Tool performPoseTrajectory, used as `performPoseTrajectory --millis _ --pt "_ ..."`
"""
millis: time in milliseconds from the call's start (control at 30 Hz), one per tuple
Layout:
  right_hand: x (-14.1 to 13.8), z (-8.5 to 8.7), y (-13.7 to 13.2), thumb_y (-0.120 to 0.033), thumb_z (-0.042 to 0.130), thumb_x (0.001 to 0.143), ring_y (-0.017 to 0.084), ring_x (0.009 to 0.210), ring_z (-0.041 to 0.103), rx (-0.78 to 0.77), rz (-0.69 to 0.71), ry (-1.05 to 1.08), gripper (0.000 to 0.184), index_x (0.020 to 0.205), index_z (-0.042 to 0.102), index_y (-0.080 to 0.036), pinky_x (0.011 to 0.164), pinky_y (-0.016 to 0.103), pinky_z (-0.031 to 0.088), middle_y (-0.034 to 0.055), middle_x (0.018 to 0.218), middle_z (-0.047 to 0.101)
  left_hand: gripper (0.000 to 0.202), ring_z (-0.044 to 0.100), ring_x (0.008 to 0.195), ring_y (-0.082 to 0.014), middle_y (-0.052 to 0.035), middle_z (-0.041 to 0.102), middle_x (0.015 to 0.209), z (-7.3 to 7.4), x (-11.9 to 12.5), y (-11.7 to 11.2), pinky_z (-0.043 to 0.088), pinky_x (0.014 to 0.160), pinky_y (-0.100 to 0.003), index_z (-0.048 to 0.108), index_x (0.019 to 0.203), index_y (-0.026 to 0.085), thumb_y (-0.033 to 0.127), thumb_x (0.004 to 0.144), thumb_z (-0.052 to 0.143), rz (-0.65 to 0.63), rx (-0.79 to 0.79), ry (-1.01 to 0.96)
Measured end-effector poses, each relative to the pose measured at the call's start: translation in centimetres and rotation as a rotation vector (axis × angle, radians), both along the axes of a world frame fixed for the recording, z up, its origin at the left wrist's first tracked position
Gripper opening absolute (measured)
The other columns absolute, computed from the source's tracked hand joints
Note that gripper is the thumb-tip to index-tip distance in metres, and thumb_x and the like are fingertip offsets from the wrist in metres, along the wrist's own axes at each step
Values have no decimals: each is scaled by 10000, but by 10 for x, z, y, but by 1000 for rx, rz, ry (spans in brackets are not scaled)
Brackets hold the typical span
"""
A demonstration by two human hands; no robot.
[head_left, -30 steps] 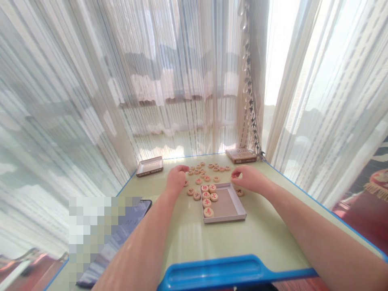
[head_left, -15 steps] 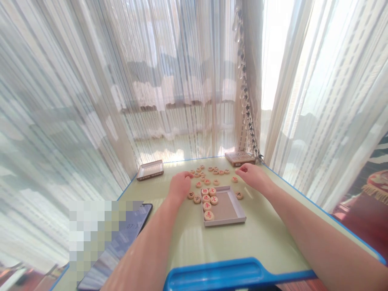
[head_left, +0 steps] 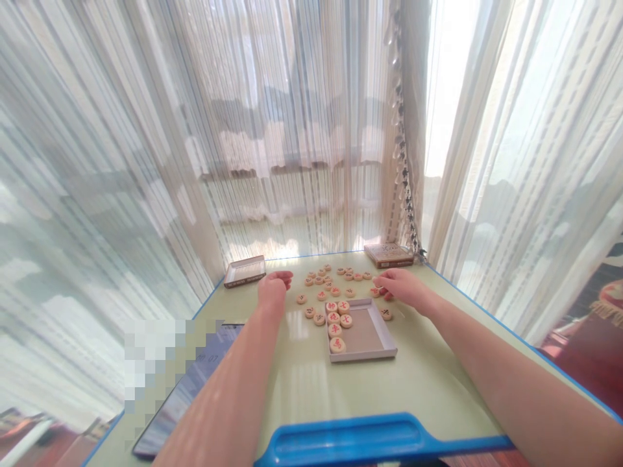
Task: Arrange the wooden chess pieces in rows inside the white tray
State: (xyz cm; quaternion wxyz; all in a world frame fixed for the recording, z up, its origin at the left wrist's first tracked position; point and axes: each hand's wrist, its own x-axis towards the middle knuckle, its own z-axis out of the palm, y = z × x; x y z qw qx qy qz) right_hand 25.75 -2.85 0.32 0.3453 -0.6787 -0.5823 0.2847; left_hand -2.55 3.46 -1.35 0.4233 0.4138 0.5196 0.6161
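Round wooden chess pieces with red or black characters lie scattered on the pale green table. An open white box tray holds several pieces along its left side. My left hand hovers left of the scattered pieces with its fingers curled; I cannot see anything in it. My right hand rests by the tray's far right corner, fingertips pinched on a piece.
A box lid lies at the far left and a printed box at the far right. A phone lies near left. A blue moulded handle runs along the near edge. Sheer curtains surround the table.
My left hand has drawn back to the left, away from the pieces. My right hand has come down toward the tray corner and pinched a piece.
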Motion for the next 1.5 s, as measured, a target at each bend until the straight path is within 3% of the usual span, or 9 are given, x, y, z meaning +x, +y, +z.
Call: performPoseTrajectory --millis 67,167,367,567,833,1133,1500 --pt "0 1 -2 -452 536 723 140 600 589 46 -15 -55 302 767 589 -158 535 239 433 60 745 652 333 609 697 -160 -73 650 755 1 -2 0 490 623 -277 624 653 134 53 470 358 113 55 11" --pt "-3 7 -9 -463 558 699 162 691 589 168 -18 -165 308 791 609 -174 578 248 419 48 776 655 335 611 716 -165 -75 654 780 1 -1 -1 482 602 -270 622 663 137 74 476 352 155 66 23" --pt "-29 23 -32 -367 569 688 151 712 546 336 259 -285 223 816 625 -193 631 262 410 26 822 646 354 620 791 -174 -73 663 836 -4 4 -3 486 638 -272 635 724 149 83 505 365 62 40 192" --pt "-50 19 -47 -335 593 666 146 680 532 297 447 -399 250 876 608 -201 588 251 393 22 799 634 327 611 815 -188 -68 672 815 -8 8 -1 480 675 -299 650 737 164 81 557 390 11 67 438" --pt "-59 13 -52 -317 567 693 170 760 548 348 495 -568 138 792 609 -231 638 254 391 8 807 645 299 604 803 -179 -43 678 814 -1 11 -8 463 703 -289 654 726 179 87 597 401 10 124 584" --pt "-59 8 -48 -399 552 733 170 749 552 303 473 -556 196 817 632 -240 619 254 386 14 800 651 261 593 753 -169 -27 670 745 9 16 -17 448 694 -273 659 702 186 133 622 417 26 94 653" --pt "-60 12 -51 -371 541 737 161 719 544 311 495 -586 167 705 615 -225 600 250 377 11 746 649 256 581 702 -164 -22 654 698 9 17 -17 431 642 -265 655 705 190 150 624 416 15 97 673"
